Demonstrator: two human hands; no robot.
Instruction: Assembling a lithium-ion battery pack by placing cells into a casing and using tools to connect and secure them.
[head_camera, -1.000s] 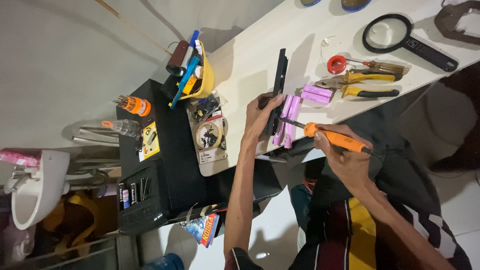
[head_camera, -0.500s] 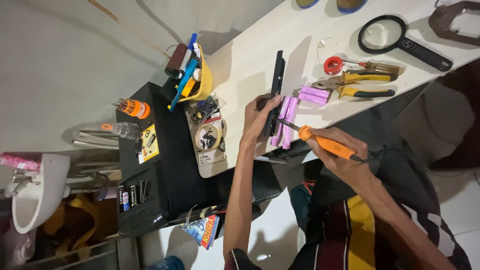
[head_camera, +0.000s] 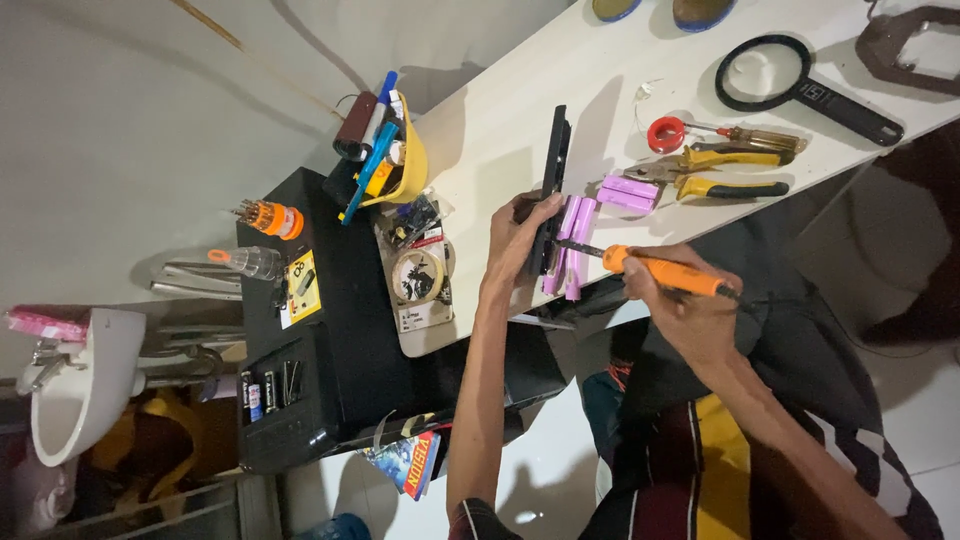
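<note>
I count one orange-handled soldering iron (head_camera: 660, 275), one black round magnifying glass (head_camera: 765, 75), one yellow-handled pair of pliers (head_camera: 715, 170), one red solder spool (head_camera: 665, 133).

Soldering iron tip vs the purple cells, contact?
Touching. The head view shows the right hand holding the orange soldering iron, its dark tip ending on the purple cells with no visible gap.

On our white worktable (head_camera: 500, 130): a black magnifying glass (head_camera: 790, 82), yellow-handled pliers (head_camera: 715, 172), a red solder spool (head_camera: 665, 134), a yellow cup of pens (head_camera: 400, 150); beside it, a black cabinet (head_camera: 340, 350) and white basin (head_camera: 85, 385).
</note>
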